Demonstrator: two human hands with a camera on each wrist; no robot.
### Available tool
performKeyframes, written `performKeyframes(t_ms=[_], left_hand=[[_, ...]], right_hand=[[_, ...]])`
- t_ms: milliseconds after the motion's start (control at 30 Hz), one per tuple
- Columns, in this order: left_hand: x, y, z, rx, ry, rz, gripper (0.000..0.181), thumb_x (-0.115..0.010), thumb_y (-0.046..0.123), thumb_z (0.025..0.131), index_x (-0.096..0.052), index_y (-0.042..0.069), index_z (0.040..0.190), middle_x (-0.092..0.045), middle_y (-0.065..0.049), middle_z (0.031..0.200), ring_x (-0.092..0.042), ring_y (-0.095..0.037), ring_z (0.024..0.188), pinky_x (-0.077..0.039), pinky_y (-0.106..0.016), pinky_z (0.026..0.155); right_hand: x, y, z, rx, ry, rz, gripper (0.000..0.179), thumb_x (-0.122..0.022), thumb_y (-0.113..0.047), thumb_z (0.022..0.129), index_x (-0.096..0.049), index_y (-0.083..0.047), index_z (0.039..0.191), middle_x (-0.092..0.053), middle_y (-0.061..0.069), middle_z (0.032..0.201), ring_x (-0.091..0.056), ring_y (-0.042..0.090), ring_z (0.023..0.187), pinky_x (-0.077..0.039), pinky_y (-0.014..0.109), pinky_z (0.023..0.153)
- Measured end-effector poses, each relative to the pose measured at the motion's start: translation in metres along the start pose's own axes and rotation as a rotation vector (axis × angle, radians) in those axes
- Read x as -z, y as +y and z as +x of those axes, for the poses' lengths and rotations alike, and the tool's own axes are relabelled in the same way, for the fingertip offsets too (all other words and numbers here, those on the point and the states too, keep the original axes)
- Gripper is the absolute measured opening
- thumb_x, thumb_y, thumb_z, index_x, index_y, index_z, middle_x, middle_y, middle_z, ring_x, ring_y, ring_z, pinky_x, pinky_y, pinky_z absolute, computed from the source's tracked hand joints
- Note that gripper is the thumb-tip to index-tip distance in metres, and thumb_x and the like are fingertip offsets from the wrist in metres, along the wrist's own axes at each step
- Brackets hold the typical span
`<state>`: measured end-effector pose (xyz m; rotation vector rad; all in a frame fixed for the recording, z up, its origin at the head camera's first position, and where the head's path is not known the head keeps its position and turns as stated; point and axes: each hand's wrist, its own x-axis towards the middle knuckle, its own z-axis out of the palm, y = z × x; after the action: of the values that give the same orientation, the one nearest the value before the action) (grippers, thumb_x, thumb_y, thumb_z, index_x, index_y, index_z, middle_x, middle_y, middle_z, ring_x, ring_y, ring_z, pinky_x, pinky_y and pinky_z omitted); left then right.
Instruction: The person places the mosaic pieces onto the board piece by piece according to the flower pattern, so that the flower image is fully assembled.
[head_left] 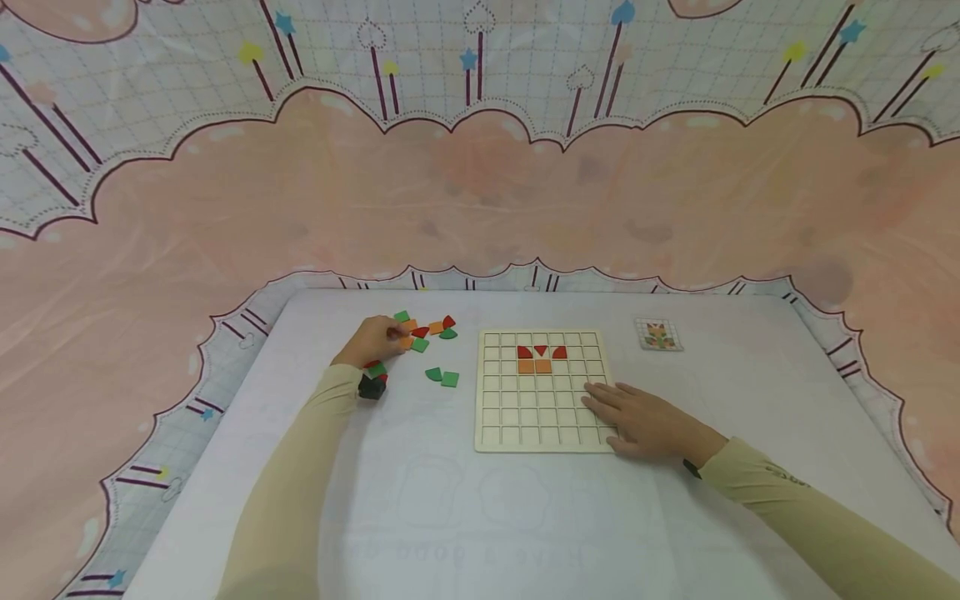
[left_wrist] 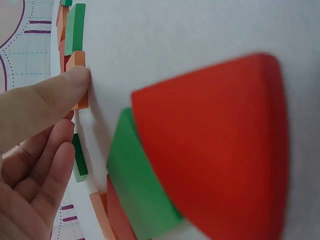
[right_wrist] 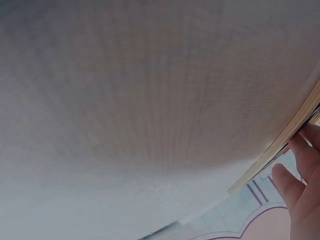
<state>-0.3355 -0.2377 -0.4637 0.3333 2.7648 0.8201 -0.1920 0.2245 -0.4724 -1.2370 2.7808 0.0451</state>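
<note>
My left hand [head_left: 375, 340] is at the loose tiles on the left, its thumb and fingers pinching an orange square tile [left_wrist: 81, 102]; the index fingertip is hidden in the left wrist view. Around it lie green, red and orange tiles, among them a green square [head_left: 420, 344] and a red rounded tile [left_wrist: 215, 145] close to the wrist camera. My right hand [head_left: 651, 421] rests on the right edge of a pale wooden grid board [head_left: 510, 417], fingers spread. Red tiles [head_left: 560, 353] sit in one row of the board, with two orange squares [head_left: 543, 367] in the row below.
Right of the board, a small card [head_left: 659, 334] shows a picture made of coloured shapes on a grid. Between the left hand and the board lie a green square tile [head_left: 449, 379] and a green rounded tile [head_left: 433, 374]. A white cloth [head_left: 450, 517] covers the table.
</note>
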Motion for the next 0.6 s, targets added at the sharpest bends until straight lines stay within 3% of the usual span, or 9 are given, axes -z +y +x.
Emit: performKeyframes(t_ms=[167, 600], left_hand=[[0.0028, -0.0036, -0.003, -0.018, -0.008, 0.01, 0.027, -0.07, 0.006, 0.081, -0.067, -0.001, 0.107, -0.064, -0.018, 0.107, -0.056, -0.028, 0.098, -0.047, -0.042, 0.092], [0.0019, -0.0065, -0.0072, 0.041, -0.005, -0.028, 0.032, -0.07, 0.009, 0.082, -0.067, 0.001, 0.114, -0.062, -0.018, 0.111, -0.054, -0.03, 0.102, -0.045, -0.043, 0.094]], right_hand=[[-0.0007, 0.0008, 0.0003, 0.003, 0.002, -0.009, 0.062, -0.051, -0.035, 0.091, -0.036, -0.008, 0.144, -0.034, 0.011, 0.151, -0.035, 0.026, 0.138, -0.032, 0.045, 0.111], [-0.0001, -0.0006, 0.0005, -0.008, 0.004, 0.014, 0.062, -0.052, -0.035, 0.091, -0.036, -0.008, 0.144, -0.035, 0.011, 0.151, -0.035, 0.026, 0.138, -0.032, 0.046, 0.111]])
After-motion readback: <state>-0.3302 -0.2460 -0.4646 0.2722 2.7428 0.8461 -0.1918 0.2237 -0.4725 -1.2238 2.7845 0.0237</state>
